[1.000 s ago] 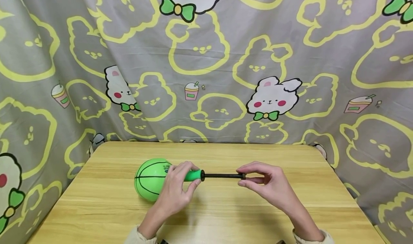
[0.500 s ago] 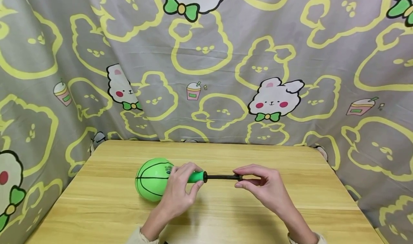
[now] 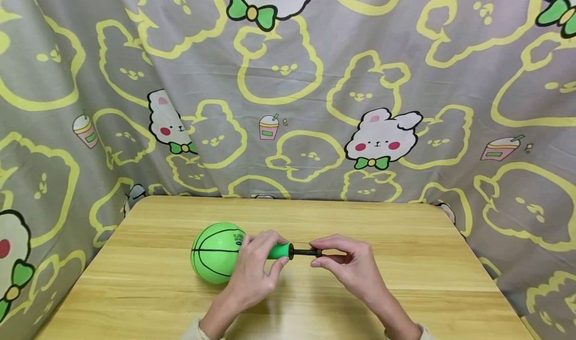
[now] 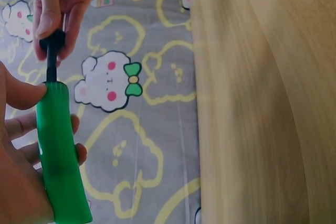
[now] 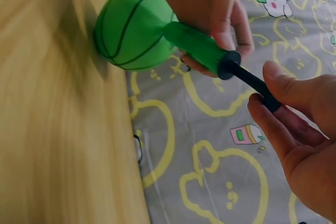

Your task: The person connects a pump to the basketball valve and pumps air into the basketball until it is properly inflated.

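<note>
A green ball with black basketball lines [image 3: 215, 255] is at the left of the hands. My left hand [image 3: 255, 270] grips the green barrel of a hand pump [image 3: 280, 251], whose far end meets the ball in the right wrist view. In the left wrist view the fingers curl round the barrel [image 4: 59, 150], thumb near its black collar. My right hand [image 3: 351, 265] pinches the black handle end [image 5: 270, 102] of the pump's rod between thumb and fingers. A short stretch of black rod [image 3: 305, 252] shows between collar and handle. The left palm hides part of the ball and barrel.
The wooden table [image 3: 135, 290] spreads beneath both hands and the ball. Behind it and along both sides hangs a grey curtain [image 3: 306, 95] with yellow outlines and cartoon rabbits.
My right hand has moved left with the handle, so much less of the rod shows outside the barrel. The left hand and ball have shifted slightly right in view.
</note>
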Available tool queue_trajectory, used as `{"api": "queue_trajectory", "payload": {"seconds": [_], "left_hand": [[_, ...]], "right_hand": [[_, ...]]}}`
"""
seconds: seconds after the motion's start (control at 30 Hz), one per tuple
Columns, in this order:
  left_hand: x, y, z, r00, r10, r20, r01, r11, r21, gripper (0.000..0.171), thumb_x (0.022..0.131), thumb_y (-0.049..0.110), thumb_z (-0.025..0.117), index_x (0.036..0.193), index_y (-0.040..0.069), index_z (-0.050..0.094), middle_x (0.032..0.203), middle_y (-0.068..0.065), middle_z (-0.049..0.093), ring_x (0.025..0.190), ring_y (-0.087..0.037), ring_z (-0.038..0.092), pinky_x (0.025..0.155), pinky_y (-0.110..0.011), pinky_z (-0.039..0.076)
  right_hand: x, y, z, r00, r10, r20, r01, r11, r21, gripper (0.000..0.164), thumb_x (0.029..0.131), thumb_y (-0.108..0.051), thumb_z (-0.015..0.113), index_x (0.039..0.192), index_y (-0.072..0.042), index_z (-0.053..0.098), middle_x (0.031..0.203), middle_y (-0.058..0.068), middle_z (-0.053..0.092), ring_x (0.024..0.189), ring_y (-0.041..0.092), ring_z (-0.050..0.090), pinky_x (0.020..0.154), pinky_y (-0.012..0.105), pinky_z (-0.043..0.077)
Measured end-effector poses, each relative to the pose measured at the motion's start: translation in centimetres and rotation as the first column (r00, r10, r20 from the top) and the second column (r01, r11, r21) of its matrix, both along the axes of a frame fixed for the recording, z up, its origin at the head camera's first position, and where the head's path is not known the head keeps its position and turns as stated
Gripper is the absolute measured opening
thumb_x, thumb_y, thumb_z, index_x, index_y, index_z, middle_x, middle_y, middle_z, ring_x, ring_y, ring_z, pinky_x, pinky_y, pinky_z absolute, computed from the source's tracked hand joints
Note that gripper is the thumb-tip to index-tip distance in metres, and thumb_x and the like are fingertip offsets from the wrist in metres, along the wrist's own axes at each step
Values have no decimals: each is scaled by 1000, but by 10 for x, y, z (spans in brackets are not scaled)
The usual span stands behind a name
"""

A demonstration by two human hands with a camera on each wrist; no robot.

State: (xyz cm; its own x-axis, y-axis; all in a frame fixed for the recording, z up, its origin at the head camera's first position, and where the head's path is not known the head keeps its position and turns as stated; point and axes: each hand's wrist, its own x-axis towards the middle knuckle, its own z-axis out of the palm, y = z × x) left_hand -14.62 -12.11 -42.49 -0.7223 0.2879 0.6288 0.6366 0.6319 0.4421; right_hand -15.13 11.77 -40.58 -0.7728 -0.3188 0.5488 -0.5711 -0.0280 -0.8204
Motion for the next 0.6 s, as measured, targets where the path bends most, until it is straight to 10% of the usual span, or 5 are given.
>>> {"api": "queue_trajectory", "payload": {"seconds": [0.6], "left_hand": [[2, 6, -4, 999, -46, -1, 46, 999, -27, 20, 88, 23, 74, 106, 20, 64, 100, 11, 66, 96, -6, 63, 85, -37, 40]], "right_hand": [[3, -13, -7, 1000, 19, 3, -19, 999, 30, 28, 82, 4, 81, 110, 0, 77, 107, 16, 74, 98, 26, 73, 72, 39, 60]]}}
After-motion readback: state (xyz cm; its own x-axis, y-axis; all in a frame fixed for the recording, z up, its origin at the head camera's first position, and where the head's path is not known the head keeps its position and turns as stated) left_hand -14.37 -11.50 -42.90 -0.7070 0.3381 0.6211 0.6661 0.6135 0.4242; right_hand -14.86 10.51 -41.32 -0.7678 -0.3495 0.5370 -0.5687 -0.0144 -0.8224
